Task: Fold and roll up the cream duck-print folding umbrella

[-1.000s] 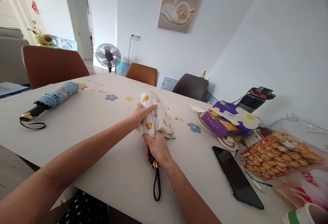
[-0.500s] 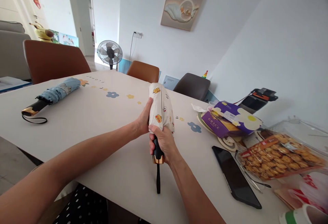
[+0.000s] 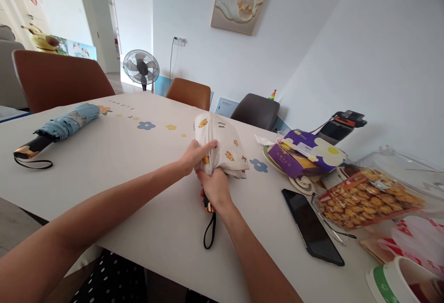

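A folded white umbrella point(image 3: 225, 143) with yellow cartoon prints is held up in front of me over the table. My right hand point(image 3: 215, 187) wraps round its black and gold handle, just under the fabric. Higher up, my left hand point(image 3: 197, 156) grips the canopy from the left side, its thumb pressed across the cloth. Some of the fabric bulges loosely to the right. A black wrist strap point(image 3: 209, 231) hangs in a loop from the handle's end. At the table's left lies a blue folded umbrella point(image 3: 69, 121) with a black and gold handle.
On the right of the white table point(image 3: 145, 229) lie a black phone point(image 3: 312, 226), glasses point(image 3: 333, 226), a purple box point(image 3: 294, 159), a clear pack of cookies point(image 3: 367, 199) and a white-green cup point(image 3: 385, 277). Chairs point(image 3: 62, 81) and a fan point(image 3: 141, 68) stand beyond.
The white umbrella's fabric has spread out loosely to the right. My left thumb now lies across the canopy. The strap has swung into an open loop, and my view has shifted slightly.
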The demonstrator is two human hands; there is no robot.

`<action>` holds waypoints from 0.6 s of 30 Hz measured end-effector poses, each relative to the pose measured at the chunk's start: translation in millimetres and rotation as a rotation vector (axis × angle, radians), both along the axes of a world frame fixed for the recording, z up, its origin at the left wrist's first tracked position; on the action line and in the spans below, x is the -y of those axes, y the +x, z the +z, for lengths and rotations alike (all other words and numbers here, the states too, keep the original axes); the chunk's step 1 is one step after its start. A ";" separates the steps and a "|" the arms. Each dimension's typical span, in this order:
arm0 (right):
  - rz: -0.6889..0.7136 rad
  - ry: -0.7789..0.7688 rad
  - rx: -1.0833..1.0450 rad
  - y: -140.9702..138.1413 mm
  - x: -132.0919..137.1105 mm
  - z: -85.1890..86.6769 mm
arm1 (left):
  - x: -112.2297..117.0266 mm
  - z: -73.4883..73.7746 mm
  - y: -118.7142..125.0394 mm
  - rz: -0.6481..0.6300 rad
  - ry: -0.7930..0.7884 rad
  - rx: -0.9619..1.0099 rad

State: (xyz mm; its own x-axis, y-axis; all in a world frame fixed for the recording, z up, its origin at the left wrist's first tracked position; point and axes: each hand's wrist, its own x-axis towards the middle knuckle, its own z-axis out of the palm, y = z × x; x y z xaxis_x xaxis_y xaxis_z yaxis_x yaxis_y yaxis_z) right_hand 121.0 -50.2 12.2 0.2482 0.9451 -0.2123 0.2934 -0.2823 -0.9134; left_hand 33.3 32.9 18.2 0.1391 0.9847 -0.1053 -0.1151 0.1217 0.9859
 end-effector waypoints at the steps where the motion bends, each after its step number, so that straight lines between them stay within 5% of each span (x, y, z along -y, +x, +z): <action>1: 0.018 -0.009 0.021 -1.2 0.6 -0.2 | 2.2 -1.0 1.1 -0.010 -0.023 0.034; 10: 0.078 -0.152 -0.478 -5.5 4.8 -4.1 | -1.0 -8.0 3.0 0.182 -0.014 0.162; 18: 0.171 -0.123 -0.571 -8.9 7.2 -5.3 | 1.0 -1.1 -1.7 -0.056 -0.014 0.201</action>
